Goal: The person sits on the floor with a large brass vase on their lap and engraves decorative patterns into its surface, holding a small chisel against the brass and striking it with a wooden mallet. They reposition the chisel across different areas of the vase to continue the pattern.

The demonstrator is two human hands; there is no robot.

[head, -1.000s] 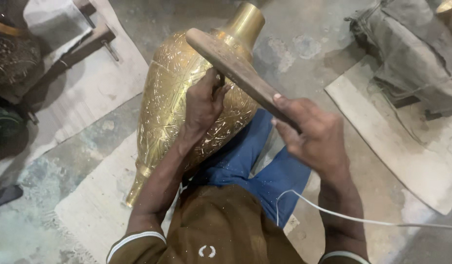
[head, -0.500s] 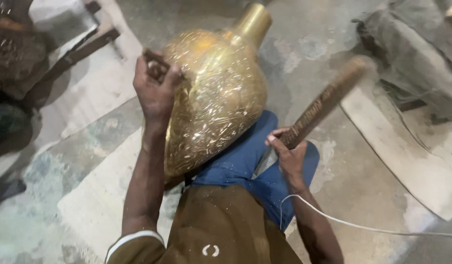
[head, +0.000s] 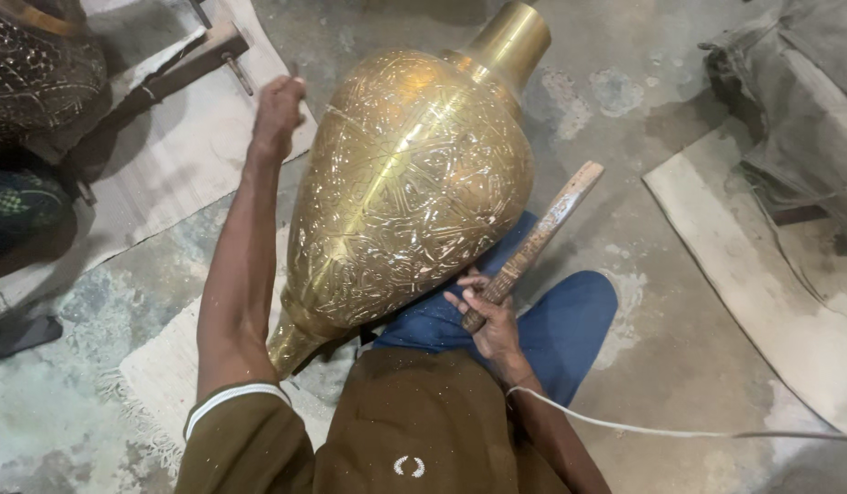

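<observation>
From the head view, a large engraved brass vase (head: 414,192), teardrop-shaped with a smooth polished neck, lies tilted across the person's lap on blue trousers (head: 551,320). The right hand (head: 487,316) grips a rough wooden mallet handle (head: 533,242); the left hand (head: 279,114) is raised beside the vase, fist closed around a small, slim tool, over the concrete floor (head: 615,101).

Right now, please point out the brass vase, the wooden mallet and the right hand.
brass vase (head: 414,183), head view, on the engraved middle of its body.
wooden mallet (head: 544,229), head view, on its handle above the grip.
right hand (head: 489,316), head view, on its back.
</observation>
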